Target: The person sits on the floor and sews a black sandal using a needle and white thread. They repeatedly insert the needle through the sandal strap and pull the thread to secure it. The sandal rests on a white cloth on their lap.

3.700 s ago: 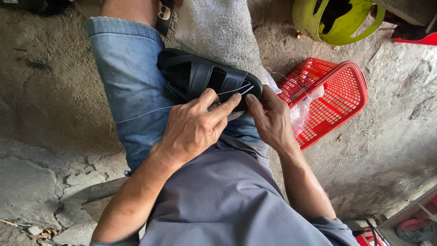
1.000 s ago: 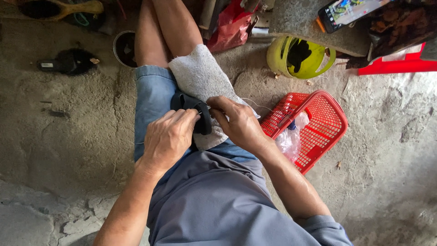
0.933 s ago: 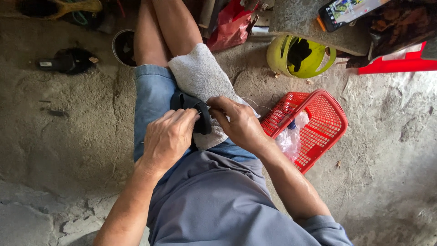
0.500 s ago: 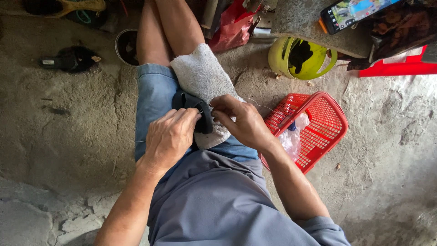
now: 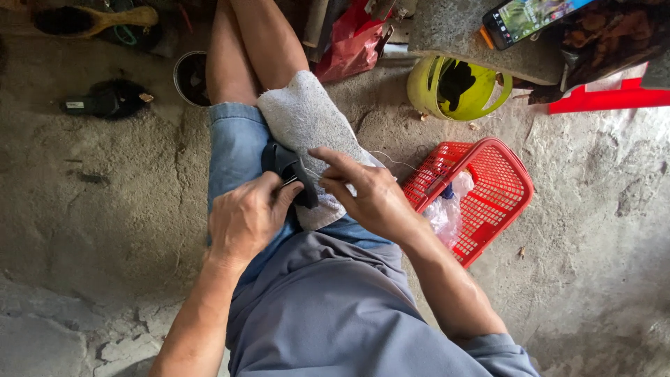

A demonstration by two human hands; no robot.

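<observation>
lifted off the black sandal (image 5: 289, 167), right hand (image 5: 370, 199) pinches thread; left hand (image 5: 244, 220) grips sandal; red basket (image 5: 513, 181) holds plastic.

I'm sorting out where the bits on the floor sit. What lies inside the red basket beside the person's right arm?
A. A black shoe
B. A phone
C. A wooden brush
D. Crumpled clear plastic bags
D: the red basket holds crumpled clear plastic bags, with something small and blue among them.

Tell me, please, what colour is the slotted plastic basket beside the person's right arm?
Red, plainest in the head view: slotted plastic basket.
</observation>
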